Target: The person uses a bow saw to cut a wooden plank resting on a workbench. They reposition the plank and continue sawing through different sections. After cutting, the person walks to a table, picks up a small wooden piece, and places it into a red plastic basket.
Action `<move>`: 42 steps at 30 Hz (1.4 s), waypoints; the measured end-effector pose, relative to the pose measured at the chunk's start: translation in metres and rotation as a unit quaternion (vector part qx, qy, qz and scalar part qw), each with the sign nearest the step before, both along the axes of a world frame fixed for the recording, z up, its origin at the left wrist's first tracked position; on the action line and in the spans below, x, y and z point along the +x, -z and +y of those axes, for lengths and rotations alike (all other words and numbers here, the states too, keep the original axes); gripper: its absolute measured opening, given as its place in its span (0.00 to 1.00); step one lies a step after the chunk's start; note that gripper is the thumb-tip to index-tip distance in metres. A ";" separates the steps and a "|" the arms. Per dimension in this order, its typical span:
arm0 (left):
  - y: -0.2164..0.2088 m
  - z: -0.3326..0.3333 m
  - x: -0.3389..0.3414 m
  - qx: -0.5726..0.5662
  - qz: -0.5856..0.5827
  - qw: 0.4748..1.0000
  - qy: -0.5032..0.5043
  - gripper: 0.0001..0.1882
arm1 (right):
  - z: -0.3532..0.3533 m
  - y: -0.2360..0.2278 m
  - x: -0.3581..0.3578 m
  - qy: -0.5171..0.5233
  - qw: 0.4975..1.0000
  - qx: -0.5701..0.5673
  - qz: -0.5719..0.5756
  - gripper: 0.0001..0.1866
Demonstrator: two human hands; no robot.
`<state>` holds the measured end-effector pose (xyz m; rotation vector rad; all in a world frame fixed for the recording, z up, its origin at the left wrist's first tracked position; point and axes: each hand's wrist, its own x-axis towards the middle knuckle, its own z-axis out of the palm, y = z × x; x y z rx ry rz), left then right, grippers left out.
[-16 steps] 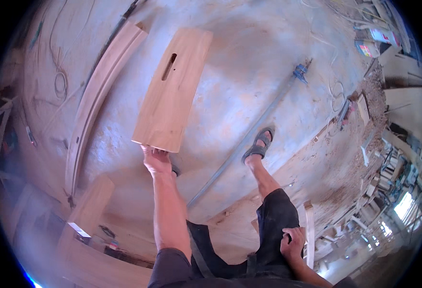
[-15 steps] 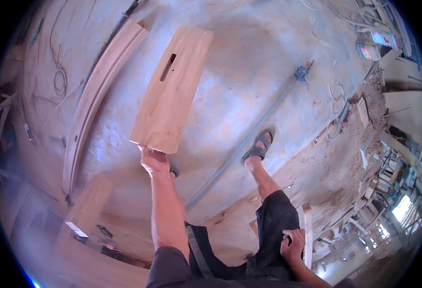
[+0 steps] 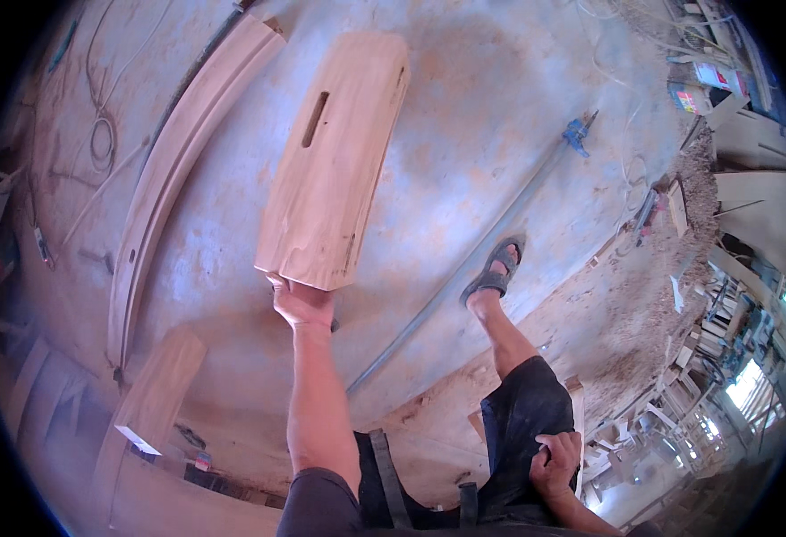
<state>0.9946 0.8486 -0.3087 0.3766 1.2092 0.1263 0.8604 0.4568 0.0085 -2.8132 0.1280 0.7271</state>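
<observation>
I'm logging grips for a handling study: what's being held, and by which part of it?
The left hand grips the slotted wooden board by its near end; no object shows in the right hand.

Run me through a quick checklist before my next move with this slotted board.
1. Left hand at the near end of the slotted board: ok.
2. Firm grip: cannot tell; most of the fingers are hidden by the board.
3. Right hand also on the board: not ok; it is by the dark shorts.
4. Far end supported: cannot tell from above.
5. Gap to the long grooved timber: ok; floor shows between.
6. Footing well away from the pole: not ok; the right sandal is close beside it.
</observation>
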 end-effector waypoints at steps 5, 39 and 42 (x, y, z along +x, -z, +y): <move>0.004 -0.011 -0.001 -0.134 0.020 0.986 -0.097 0.43 | 0.011 0.003 0.000 -0.005 1.000 -0.001 -0.001 0.15; -0.257 0.062 -0.342 0.130 0.324 0.838 0.419 0.37 | -0.022 -0.044 -0.010 0.264 0.929 0.143 0.217 0.15; -0.287 0.048 -0.371 0.144 0.321 0.833 0.427 0.37 | -0.030 -0.054 -0.004 0.260 0.925 0.154 0.229 0.14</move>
